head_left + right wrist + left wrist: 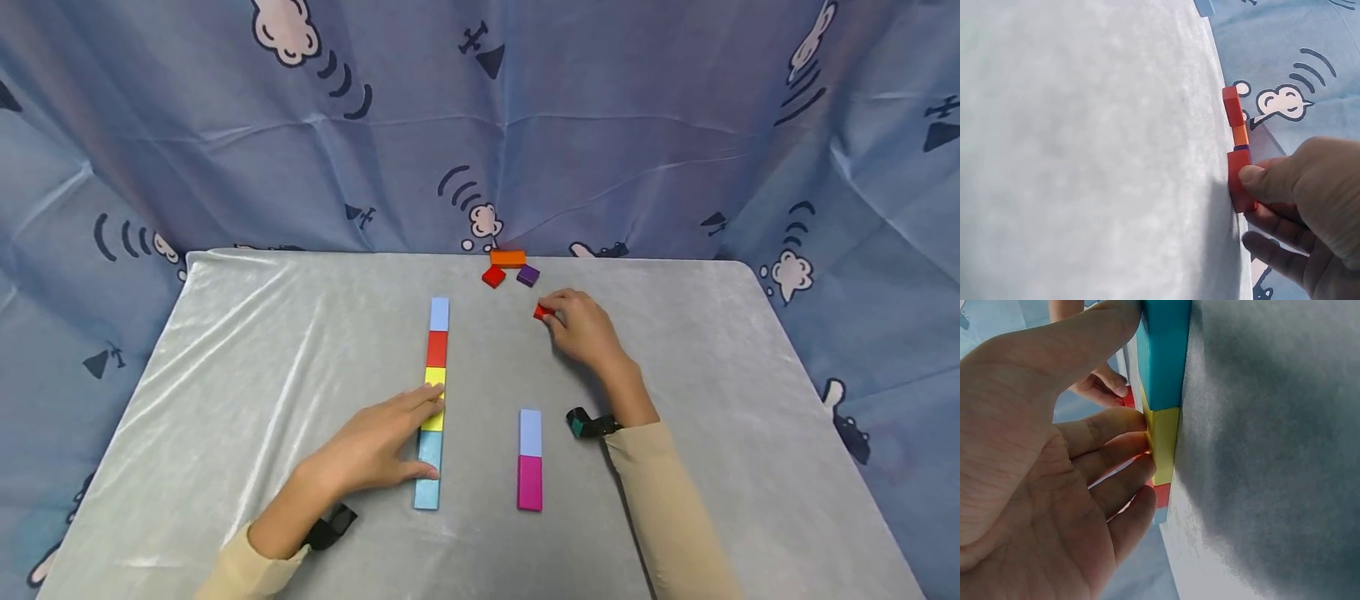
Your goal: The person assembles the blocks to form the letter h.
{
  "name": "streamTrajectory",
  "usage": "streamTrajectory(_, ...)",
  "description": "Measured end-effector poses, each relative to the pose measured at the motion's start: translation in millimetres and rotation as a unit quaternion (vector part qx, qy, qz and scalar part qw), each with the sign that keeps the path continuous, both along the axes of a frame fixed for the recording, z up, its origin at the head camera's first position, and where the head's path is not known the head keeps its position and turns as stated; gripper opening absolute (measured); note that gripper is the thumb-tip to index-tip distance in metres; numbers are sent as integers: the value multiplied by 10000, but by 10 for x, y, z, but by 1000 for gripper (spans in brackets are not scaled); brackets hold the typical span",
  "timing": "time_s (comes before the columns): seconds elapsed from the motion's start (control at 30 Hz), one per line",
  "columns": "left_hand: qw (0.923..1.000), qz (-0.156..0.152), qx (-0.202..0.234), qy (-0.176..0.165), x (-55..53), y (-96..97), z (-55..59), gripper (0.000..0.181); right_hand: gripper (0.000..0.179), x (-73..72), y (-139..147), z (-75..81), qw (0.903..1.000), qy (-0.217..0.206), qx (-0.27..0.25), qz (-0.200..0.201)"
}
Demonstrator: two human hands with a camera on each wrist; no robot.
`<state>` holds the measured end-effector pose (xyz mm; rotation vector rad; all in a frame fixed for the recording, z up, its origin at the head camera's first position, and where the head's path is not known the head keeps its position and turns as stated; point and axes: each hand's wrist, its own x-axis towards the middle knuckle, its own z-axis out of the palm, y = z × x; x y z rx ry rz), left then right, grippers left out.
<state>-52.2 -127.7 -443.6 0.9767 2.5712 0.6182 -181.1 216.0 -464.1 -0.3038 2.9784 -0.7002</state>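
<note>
My right hand (588, 331) pinches a small red block (541, 312) between thumb and fingers, at the far side of the table. The right wrist view shows the thumb on one face of that block. My left hand (371, 443) lies alongside a straight row of flat blocks, fingers extended. Its fingertips touch the yellow part (432, 417) and its thumb touches the light blue part (428, 492). Farther up that row come a red block (437, 349) and a pale blue block (439, 314). Part of the yellow is hidden under the fingers.
A shorter column, a pale blue block (530, 433) above a magenta block (529, 483), lies between the forearms. Near the back edge sit an orange block (507, 259), another red block (492, 277) and a purple block (528, 276). A patterned curtain (600, 142) hangs behind the table.
</note>
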Motion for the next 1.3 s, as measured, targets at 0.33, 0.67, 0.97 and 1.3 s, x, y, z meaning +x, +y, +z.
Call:
streamTrajectory(0.33,10000,3,21,-11,-10,-11,4,89,34,14,20,-17,9997,154,-76,148)
streamTrajectory(0.67,10000,16,-22,22,-5,-35,21,87,34,24,26,-7,9996,108,-135,216)
streamTrajectory(0.97,10000,24,-25,-86,6,41,-24,88,33,64,77,-20,9990,-67,-171,418)
streamTrajectory(1.3,10000,69,-7,-35,0,-6,-6,86,31,211,-46,94,9967,22,-140,803)
